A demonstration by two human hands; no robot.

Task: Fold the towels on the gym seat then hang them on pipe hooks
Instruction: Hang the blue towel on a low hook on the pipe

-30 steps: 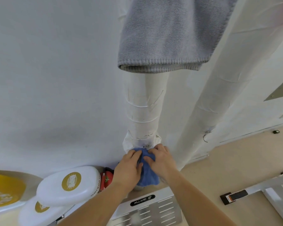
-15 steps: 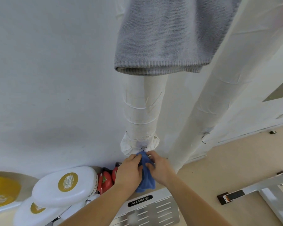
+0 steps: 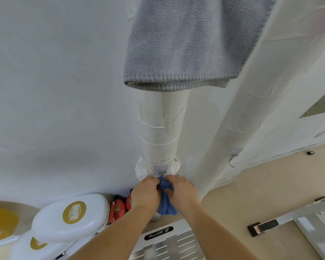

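The grey towel [image 3: 184, 44] is thick ribbed cloth, matt, with a knitted-looking hem. The blue towel [image 3: 166, 203], bunched between the left hand [image 3: 145, 192] and right hand [image 3: 183, 190], is soft, fuzzy cloth. The pipe [image 3: 161, 128] is wrapped in white, slightly creased, faintly shiny tape. The wall [image 3: 54, 91] is matt and finely grained. The white pads [image 3: 71, 216] look smooth and glossy. The metal plate [image 3: 167, 244] is smooth and slotted.

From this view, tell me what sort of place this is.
Probably a home or small gym corner: white boxing pads lie by the wall, a white metal bench frame stands on the floor, and a grey towel hangs on a wrapped pipe.
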